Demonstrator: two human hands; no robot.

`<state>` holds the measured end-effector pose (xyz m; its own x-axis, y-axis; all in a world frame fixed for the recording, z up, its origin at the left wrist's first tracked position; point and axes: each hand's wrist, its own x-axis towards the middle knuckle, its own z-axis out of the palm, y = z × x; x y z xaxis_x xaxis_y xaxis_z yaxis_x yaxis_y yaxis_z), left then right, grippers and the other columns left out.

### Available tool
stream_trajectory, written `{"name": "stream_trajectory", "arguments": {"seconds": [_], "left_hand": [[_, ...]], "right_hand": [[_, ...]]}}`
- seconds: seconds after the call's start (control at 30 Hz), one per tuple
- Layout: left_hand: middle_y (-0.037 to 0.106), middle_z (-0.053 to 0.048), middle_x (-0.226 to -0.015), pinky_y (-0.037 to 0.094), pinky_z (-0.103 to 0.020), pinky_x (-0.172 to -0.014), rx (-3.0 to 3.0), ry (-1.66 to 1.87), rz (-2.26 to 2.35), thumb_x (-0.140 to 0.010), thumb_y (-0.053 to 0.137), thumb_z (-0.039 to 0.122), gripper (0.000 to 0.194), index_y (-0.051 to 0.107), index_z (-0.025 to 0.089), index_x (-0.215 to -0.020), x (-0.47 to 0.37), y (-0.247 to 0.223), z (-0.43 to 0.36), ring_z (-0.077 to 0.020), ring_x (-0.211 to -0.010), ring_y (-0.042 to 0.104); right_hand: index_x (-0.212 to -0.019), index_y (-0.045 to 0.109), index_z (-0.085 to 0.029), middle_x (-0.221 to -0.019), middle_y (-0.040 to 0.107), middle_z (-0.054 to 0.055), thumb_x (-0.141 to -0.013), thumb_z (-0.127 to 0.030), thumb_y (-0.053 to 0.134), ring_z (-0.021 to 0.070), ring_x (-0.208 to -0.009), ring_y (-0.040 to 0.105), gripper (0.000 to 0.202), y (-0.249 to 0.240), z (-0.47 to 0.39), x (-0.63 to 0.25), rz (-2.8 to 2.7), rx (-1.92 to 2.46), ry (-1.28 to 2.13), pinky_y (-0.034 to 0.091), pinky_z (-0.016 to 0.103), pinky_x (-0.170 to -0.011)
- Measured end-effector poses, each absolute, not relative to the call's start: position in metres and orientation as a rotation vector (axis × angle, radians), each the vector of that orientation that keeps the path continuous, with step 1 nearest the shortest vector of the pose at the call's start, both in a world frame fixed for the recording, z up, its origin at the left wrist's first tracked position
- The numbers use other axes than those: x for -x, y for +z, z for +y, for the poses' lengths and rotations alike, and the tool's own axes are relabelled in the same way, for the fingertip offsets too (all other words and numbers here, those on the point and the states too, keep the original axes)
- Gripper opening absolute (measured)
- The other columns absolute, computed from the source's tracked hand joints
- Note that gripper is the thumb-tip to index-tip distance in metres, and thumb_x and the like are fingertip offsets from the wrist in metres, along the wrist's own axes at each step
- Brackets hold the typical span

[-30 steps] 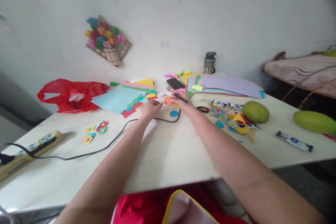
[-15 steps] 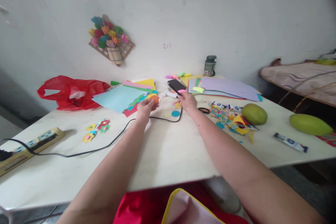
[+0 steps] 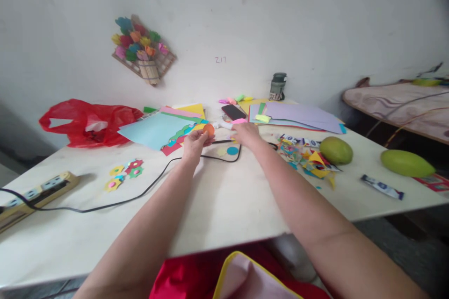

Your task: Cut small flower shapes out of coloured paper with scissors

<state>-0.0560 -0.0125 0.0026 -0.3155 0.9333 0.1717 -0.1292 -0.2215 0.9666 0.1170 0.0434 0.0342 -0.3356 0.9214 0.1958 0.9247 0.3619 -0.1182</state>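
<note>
My left hand [image 3: 196, 144] pinches an orange paper circle [image 3: 209, 129] between thumb and fingers, just above the table. My right hand [image 3: 246, 133] reaches down beside it with fingers curled. Its fingertips are at small paper pieces, and what they hold is hidden. A black cable [image 3: 221, 141] runs between the hands. Behind them lie a white tool [image 3: 223, 125], perhaps a glue gun, and a black phone [image 3: 233, 112]. In front of the right hand are a blue paper circle [image 3: 232, 151] and a pale yellow cutout [image 3: 221, 152].
Paper flowers [image 3: 135, 168] lie left, near a power strip [image 3: 38, 196]. A red plastic bag [image 3: 87, 126] and coloured sheets [image 3: 157, 128] are behind. At right are paper scraps [image 3: 308, 161], a green mango-like fruit [image 3: 336, 150], another fruit [image 3: 407, 162] and a tube [image 3: 382, 187].
My right hand has moved down and slightly left from near the phone, and a thin black thing at its fingers has gone from there. My left hand keeps the orange circle.
</note>
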Motion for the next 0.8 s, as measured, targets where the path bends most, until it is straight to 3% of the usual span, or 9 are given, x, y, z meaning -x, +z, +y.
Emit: {"name": "stream_trajectory", "arguments": {"seconds": [0.1,0.23,0.47,0.63,0.8], "left_hand": [[0.071,-0.007,-0.078,0.053,-0.027,-0.065,-1.091,1.562,1.187,-0.069,0.072,0.031,0.029,0.058,0.013,-0.085,0.049,0.002,-0.015,-0.0168,-0.065,0.069],[0.070,-0.007,-0.081,0.053,-0.026,-0.064,-1.078,1.512,1.180,-0.068,0.074,0.030,0.027,0.056,0.013,-0.081,0.041,0.002,-0.014,-0.0170,-0.065,0.069],[0.070,-0.006,-0.080,0.053,-0.026,-0.071,-1.061,1.486,1.137,-0.070,0.073,0.028,0.025,0.058,0.012,-0.082,0.045,-0.003,-0.012,-0.0173,-0.073,0.070],[0.070,-0.007,-0.084,0.054,-0.028,-0.074,-1.025,1.483,1.080,-0.072,0.072,0.028,0.023,0.059,0.012,-0.083,0.051,-0.008,-0.010,-0.0176,-0.076,0.070],[0.071,-0.009,-0.088,0.054,-0.029,-0.075,-0.993,1.459,1.023,-0.072,0.071,0.028,0.026,0.059,0.013,-0.089,0.055,-0.008,-0.010,-0.0187,-0.079,0.070]], "right_hand": [[-0.096,0.070,-0.017,-0.104,0.068,0.015,-0.073,-0.024,0.067,0.0296,-0.099,0.062,0.025,0.056,0.043,-0.151,-2.375,1.950,0.040,0.046,0.036,-0.080],[-0.080,0.071,-0.015,-0.077,0.070,0.010,-0.068,-0.027,0.069,0.0251,-0.077,0.067,0.017,0.066,0.040,-0.183,-2.461,2.175,0.387,0.047,0.034,-0.070],[-0.083,0.072,-0.015,-0.077,0.071,0.009,-0.063,-0.018,0.066,0.0232,-0.070,0.066,0.021,0.064,0.036,-0.185,-2.536,2.135,0.418,0.047,0.030,-0.060],[-0.091,0.072,-0.016,-0.082,0.071,0.009,-0.064,-0.030,0.070,0.0231,-0.071,0.066,0.030,0.072,0.029,-0.185,-2.512,2.091,0.452,0.048,0.031,-0.060],[-0.082,0.073,-0.016,-0.066,0.068,0.006,-0.058,-0.020,0.073,0.0236,-0.067,0.065,0.025,0.062,0.032,-0.184,-2.510,2.109,0.537,0.049,0.035,-0.062]]}}
